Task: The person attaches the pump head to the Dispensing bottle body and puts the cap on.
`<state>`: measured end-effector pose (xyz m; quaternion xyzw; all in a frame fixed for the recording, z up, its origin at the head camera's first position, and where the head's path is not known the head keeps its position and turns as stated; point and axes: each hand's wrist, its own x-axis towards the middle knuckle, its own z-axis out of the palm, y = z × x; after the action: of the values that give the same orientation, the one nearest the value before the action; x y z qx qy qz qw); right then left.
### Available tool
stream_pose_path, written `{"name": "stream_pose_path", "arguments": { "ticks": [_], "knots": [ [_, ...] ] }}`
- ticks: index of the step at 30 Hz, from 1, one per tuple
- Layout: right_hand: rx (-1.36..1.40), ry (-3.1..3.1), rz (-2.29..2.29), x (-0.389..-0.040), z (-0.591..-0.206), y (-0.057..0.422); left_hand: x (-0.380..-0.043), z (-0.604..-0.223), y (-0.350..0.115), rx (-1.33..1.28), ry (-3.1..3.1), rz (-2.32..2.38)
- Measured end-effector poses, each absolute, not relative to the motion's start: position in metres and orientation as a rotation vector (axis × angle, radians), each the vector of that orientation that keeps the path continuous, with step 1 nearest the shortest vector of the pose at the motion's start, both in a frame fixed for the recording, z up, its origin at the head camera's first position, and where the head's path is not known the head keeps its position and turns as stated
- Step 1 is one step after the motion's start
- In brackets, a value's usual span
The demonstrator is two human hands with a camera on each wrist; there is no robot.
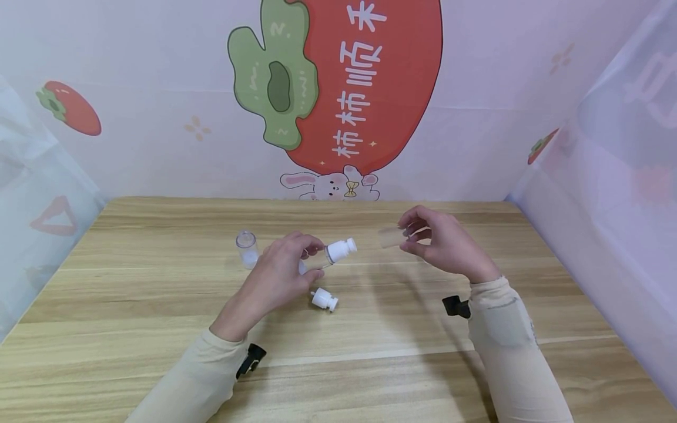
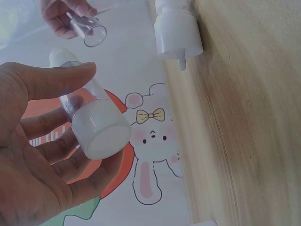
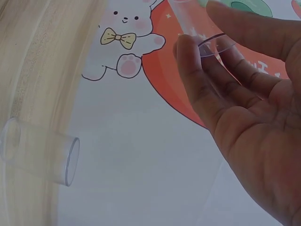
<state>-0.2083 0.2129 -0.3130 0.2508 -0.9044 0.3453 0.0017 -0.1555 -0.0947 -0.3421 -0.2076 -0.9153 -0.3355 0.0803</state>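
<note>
My left hand grips a small clear bottle with a white base. A white pump head sits on its top, and the bottle tilts to the right above the table. Between the thumb and fingers of my right hand is a clear cylindrical cap, apart from the bottle, its rim toward the left hand. A loose white pump head lies on the table below the left hand. In the right wrist view, another clear cap lies on its side on the tabletop.
A second clear bottle with a white bottom stands upright left of the left hand. The wooden table ends at a printed cloth backdrop, and more cloth hangs at both sides. Each wrist wears a black camera mount.
</note>
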Motion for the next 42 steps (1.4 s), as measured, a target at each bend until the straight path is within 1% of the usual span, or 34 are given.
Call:
{"name": "stream_pose_path", "arguments": {
  "ticks": [21, 42],
  "knots": [
    [0.878, -2.778, 1.338, -0.207, -0.315, 0.205, -0.155, -0.343, -0.094, -0.614, -2.734, -1.005],
    [0.980, -2.743, 1.341, -0.205, -0.315, 0.199, -0.155, -0.343, -0.094, -0.628, -2.727, -0.993]
  ]
}}
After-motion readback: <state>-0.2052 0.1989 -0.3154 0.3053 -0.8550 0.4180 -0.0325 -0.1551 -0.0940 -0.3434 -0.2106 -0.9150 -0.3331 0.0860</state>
